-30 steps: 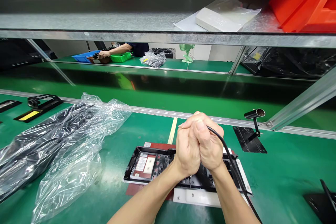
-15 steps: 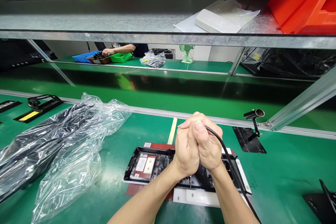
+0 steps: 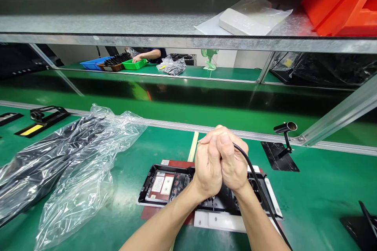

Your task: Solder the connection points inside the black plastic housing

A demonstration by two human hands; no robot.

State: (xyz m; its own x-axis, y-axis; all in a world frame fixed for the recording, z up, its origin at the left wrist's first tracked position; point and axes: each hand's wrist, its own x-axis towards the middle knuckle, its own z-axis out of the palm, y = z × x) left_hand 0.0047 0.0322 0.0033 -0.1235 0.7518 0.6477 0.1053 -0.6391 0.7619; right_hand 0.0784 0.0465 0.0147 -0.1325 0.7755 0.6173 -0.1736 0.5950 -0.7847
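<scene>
A co-worker's hand (image 3: 137,59) has shifted to a green bin (image 3: 135,65); nearer, little changes, suggesting a steady grip: the left hand (image 3: 207,166), clenched, contents hidden, presses the right hand (image 3: 235,162), which grips a black cable (image 3: 251,168) above a black housing (image 3: 184,180).

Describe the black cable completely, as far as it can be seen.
The black cable is slender, round and smooth, with what looks like a rubber or plastic sheath. It emerges from the right hand, which is closed and pressed against the left hand, then bends in a smooth arc over the right part of the black housing and leaves the picture at the bottom. The hands hide its other end; whether it touches the housing is unclear.
</scene>
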